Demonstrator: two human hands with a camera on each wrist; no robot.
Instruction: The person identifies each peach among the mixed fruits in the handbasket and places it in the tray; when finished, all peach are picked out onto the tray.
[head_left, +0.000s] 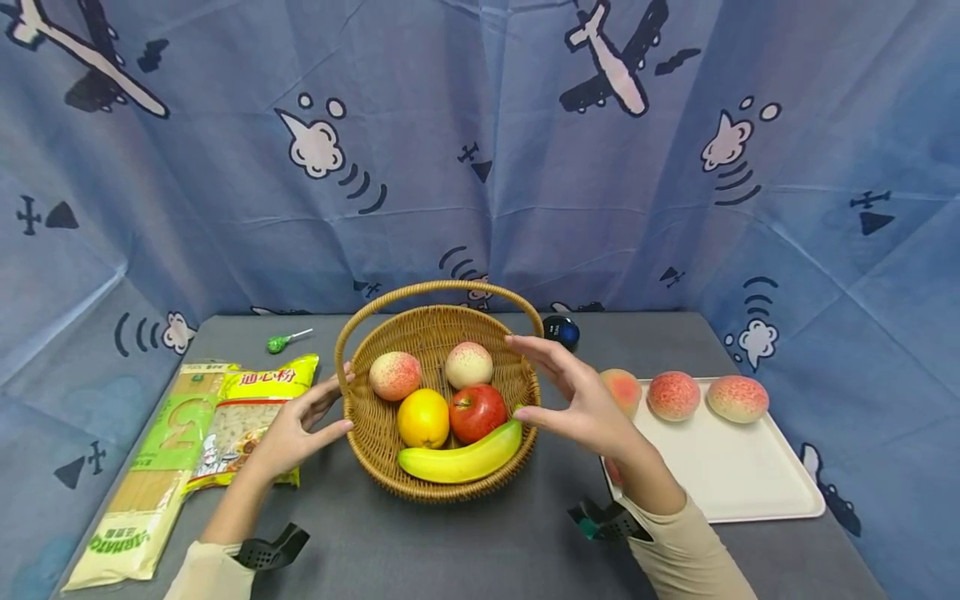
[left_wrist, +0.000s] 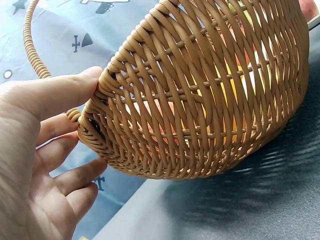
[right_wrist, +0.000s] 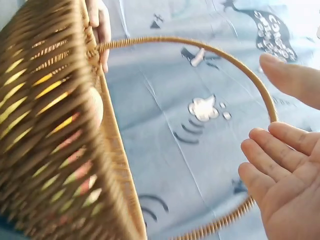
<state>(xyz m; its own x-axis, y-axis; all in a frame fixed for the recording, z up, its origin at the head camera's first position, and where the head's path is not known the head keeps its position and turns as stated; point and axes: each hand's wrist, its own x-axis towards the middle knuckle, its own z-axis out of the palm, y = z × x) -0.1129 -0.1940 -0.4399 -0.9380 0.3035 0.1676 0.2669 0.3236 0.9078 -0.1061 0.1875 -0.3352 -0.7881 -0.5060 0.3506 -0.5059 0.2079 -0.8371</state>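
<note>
A brown wicker basket (head_left: pixel 416 331) with a tall arched handle (head_left: pixel 442 286) stands mid-table, its opening facing me. Inside are a banana (head_left: pixel 461 460), a red apple (head_left: pixel 477 413), an orange (head_left: pixel 423 418) and two pale pink peaches (head_left: pixel 395 376). My left hand (head_left: pixel 292 433) grips the basket's left rim near the handle's base; in the left wrist view its thumb (left_wrist: pixel 65 92) presses the rim and the fingers lie across from it. My right hand (right_wrist: pixel 287 185) is spread beside the basket's right side, holding nothing, with a gap to the wicker in the right wrist view.
At right, a white tray (head_left: pixel 735 475) carries several peaches (head_left: pixel 674 396), partly behind my right arm. Left lie a noodle pack (head_left: pixel 161 450) and a yellow pasta bag (head_left: pixel 255 408). A green lollipop (head_left: pixel 277 343) and a dark round object (head_left: pixel 561 332) sit toward the back, before a blue curtain (head_left: pixel 420 167).
</note>
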